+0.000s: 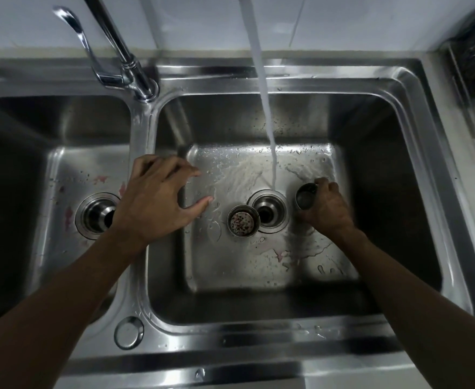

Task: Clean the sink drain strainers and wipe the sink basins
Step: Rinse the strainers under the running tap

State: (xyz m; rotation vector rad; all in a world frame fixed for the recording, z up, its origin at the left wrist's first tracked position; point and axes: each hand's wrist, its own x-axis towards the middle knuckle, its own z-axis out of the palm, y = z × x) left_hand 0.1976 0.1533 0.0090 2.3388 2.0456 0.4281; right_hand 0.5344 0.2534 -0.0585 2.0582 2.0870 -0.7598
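The dirty strainer (242, 220) stands on the floor of the right basin (258, 265), touching the left edge of the open drain hole (270, 211). It is a small round steel cup, and its inside is full of pale residue with red-brown specks. The second strainer (306, 196) is just right of the same drain; it looks dark and wet inside, and I cannot tell whether any dirt is left in it. The right hand (326, 206) grips this second strainer with curled fingers, low in the basin. The left hand (155, 203) holds nothing: it hovers over the divider (142, 130) between the basins, fingers loosely bent and thumb stretched toward the right basin. The water stream (264, 108) falls beside the drain hole and spreads over the steel. The left basin (71, 169) shows pink stains (68, 214) near its own open drain (97, 214).
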